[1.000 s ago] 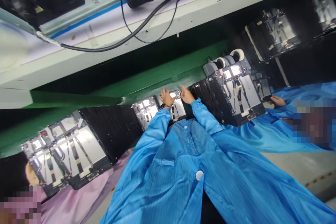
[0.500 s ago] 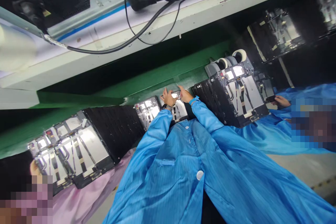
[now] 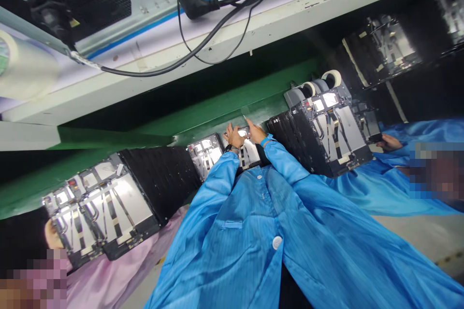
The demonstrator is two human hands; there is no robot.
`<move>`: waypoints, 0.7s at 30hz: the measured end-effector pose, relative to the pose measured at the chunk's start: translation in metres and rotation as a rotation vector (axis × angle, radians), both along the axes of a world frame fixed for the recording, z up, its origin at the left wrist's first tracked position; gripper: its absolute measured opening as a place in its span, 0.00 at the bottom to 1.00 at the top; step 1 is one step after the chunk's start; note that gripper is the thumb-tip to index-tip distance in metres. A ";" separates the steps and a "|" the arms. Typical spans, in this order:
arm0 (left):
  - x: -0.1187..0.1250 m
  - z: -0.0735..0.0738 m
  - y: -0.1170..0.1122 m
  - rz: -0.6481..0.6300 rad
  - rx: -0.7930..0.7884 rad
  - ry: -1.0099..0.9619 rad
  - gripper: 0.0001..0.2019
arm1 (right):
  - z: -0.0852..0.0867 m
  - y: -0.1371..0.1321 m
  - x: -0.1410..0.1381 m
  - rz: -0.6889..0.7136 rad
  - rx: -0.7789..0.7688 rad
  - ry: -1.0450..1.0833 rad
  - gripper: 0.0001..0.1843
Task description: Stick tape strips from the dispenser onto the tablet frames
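Hands have closed toward each other since the earlier frame, and the view has swung slightly, bringing more of a film roll (image 3: 25,70) into the far side of the picture.

Nearest is a blue smock (image 3: 232,231) with a white button. The left hand (image 3: 235,136), with a wristwatch (image 3: 232,149), and the right hand (image 3: 255,131), with a blue cuff (image 3: 266,141), are at the far end of an open tablet housing (image 3: 249,153), which lies directly ahead of the chest. Left fingers (image 3: 229,130) curl near a small bright piece between the hands; the right index finger (image 3: 248,121) is extended. Neither grip can be confirmed as spread or pinching. The housing's long axis points away from the wearer, and its labels are too small to read.

A second housing (image 3: 205,153) lies just beside it on the wearer's left. Further out on each side are black stacks (image 3: 159,183) (image 3: 297,147) and more housings (image 3: 103,212) (image 3: 326,125). Tape dispensers (image 3: 299,96) stand beyond the right stack, against the green bench (image 3: 217,111). A co-worker's hand (image 3: 389,142) shows at right, a pink sleeve (image 3: 119,270) at left. Farthest is a shelf (image 3: 232,43) carrying a computer case (image 3: 108,5) and a black plug (image 3: 197,8).
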State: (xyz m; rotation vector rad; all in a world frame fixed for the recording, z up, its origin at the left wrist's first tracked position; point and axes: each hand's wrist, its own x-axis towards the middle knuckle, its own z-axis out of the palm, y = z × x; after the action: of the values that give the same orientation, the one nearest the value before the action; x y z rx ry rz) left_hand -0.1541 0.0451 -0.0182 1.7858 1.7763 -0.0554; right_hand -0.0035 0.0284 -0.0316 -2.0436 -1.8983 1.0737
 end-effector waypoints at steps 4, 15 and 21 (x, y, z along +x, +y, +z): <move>0.000 -0.001 0.000 0.006 -0.005 0.004 0.29 | 0.002 0.002 -0.004 0.012 0.002 -0.063 0.55; -0.005 0.002 0.002 -0.056 -0.061 0.022 0.32 | -0.008 0.004 0.014 -0.270 -0.075 0.093 0.65; -0.005 0.003 -0.001 -0.072 -0.027 0.039 0.34 | -0.022 -0.011 0.008 -0.435 -0.048 0.204 0.53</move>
State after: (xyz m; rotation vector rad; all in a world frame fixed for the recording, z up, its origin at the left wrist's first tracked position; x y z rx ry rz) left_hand -0.1594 0.0440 -0.0153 1.8406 1.7292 -0.1442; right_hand 0.0043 0.0176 -0.0538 -2.1370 -1.2640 1.1611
